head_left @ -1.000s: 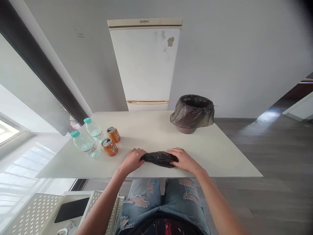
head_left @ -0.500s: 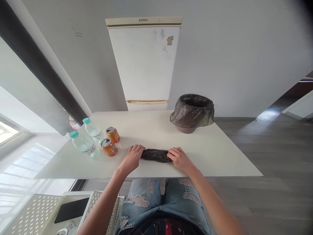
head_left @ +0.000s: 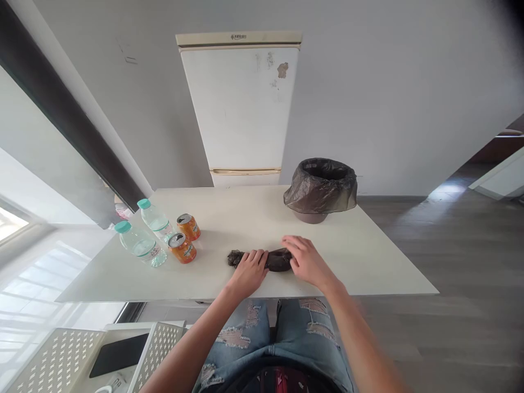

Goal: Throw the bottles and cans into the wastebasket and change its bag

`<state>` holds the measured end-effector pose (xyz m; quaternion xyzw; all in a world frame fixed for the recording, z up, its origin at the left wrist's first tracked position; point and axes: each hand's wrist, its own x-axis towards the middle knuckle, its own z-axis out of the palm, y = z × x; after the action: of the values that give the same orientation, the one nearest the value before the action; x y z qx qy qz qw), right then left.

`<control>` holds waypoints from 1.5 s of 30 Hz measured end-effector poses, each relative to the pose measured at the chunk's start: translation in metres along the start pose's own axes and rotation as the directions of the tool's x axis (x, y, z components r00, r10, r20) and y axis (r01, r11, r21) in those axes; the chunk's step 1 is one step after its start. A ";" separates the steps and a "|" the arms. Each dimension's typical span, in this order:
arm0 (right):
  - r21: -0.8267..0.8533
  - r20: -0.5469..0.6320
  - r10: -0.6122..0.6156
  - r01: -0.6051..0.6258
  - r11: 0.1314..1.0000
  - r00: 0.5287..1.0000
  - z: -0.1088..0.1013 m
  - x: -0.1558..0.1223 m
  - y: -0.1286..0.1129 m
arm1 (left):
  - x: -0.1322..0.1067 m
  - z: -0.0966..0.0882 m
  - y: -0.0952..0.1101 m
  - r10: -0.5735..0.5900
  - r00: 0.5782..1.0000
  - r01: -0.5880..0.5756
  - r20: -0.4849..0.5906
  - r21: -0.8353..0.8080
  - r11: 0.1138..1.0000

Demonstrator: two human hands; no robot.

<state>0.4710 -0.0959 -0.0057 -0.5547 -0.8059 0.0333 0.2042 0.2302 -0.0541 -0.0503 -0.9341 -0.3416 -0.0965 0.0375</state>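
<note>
In the head view, the black plastic bundle point(head_left: 279, 262) is partly hidden: the left hand point(head_left: 250, 270) covers its middle, and the right hand point(head_left: 306, 262) masks its far end at three o'clock. The inside of the bin point(head_left: 311, 218) is too dark to read, and most of its wall is covered by a draped dark liner point(head_left: 317, 196). The table hides the foot of the refrigerator point(head_left: 241, 109), the frame's lower edge cuts off the perforated white basket point(head_left: 61, 357), and the pinkish item beyond the table's ten o'clock edge cannot be made out. The table point(head_left: 229, 210) is pale and smooth, before a grey wall point(head_left: 368, 82) and a wood-look floor point(head_left: 409, 240). Taking the bundle as the dial's centre, the lined bin stands at one o'clock, the refrigerator at twelve, two orange cans point(head_left: 182, 249) and two clear bottles point(head_left: 143, 246) upright toward ten, and the basket at eight. The bundle lies crosswise near the front edge. The left hand's fingers curl over it, whether gripping or just pressing cannot be told; its crumpled end pokes out at nine o'clock. The right hand is bent at the other end, its hold unclear.
</note>
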 end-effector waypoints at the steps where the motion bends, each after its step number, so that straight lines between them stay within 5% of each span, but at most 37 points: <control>1: 0.001 -0.087 0.037 -0.037 0.999 0.996 0.004 0.003 -0.006 | 0.000 -0.001 0.002 -0.006 1.000 0.006 0.003 0.026 1.000; 3: 0.005 -0.153 0.027 -0.026 1.000 0.988 0.019 0.009 -0.021 | 0.000 -0.003 0.004 -0.009 1.000 0.007 0.022 0.064 0.998; 6: -0.010 -0.040 -0.080 0.080 0.997 0.996 0.046 0.016 -0.043 | 0.000 -0.004 0.002 0.016 0.999 -0.020 0.035 0.106 0.994; 10: -0.047 0.098 0.032 -0.028 0.999 0.995 0.068 0.016 -0.042 | -0.004 -0.004 -0.005 0.024 1.000 -0.024 -0.001 0.108 0.994; 16: -0.059 0.175 0.040 -0.030 0.998 0.984 0.068 0.011 -0.023 | -0.013 -0.005 -0.022 0.012 0.999 -0.011 -0.031 0.024 1.000; 30: -0.058 0.215 0.140 -0.130 0.990 0.967 0.070 0.010 -0.025 | -0.051 0.007 -0.057 -0.224 0.974 0.224 -0.012 0.018 0.974; 39: -0.035 0.197 0.128 -0.124 0.992 0.972 0.076 0.008 -0.020 | -0.069 0.001 -0.085 -0.274 0.961 0.275 -0.037 0.039 0.961; 42: -0.023 0.145 0.121 -0.119 0.993 0.982 0.076 0.007 -0.020 | -0.068 -0.005 -0.080 -0.297 0.951 0.300 -0.092 0.019 0.954; 45: -0.007 0.079 0.078 -0.077 0.997 0.994 0.072 0.006 -0.023 | -0.053 -0.008 -0.050 -0.240 0.962 0.236 -0.132 -0.045 0.971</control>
<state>0.4229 -0.0871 -0.0632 -0.5842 -0.7914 0.0615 0.1694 0.1569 -0.0501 -0.0529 -0.8779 -0.4467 -0.1688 0.0356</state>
